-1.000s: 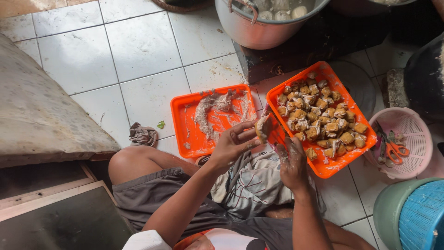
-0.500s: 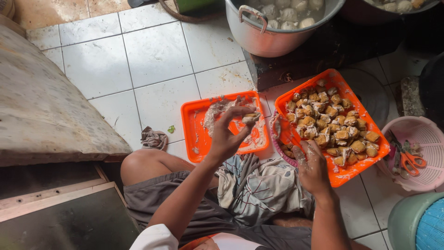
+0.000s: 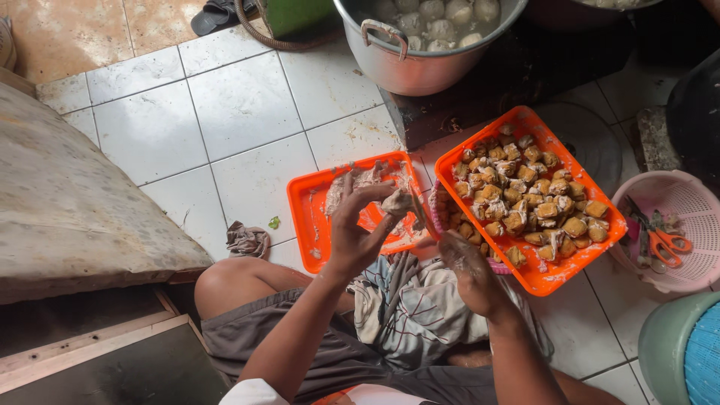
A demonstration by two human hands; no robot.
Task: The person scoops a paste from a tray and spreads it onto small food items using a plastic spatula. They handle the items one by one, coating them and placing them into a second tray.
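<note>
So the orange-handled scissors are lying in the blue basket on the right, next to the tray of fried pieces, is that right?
Not quite. The head view shows the scissors lying in a pink basket, not a blue one. The rest holds: it sits on the right, next to the orange tray of fried pieces.

— We see glossy orange plastic in both trays: the paste tray (image 3: 315, 217) and the tofu tray (image 3: 570, 274).
— We agree; the pot (image 3: 420, 67) is dull grey metal, the floor tiles (image 3: 240, 105) glazed white, the lap cloth (image 3: 420, 315) soft and crumpled.
</note>
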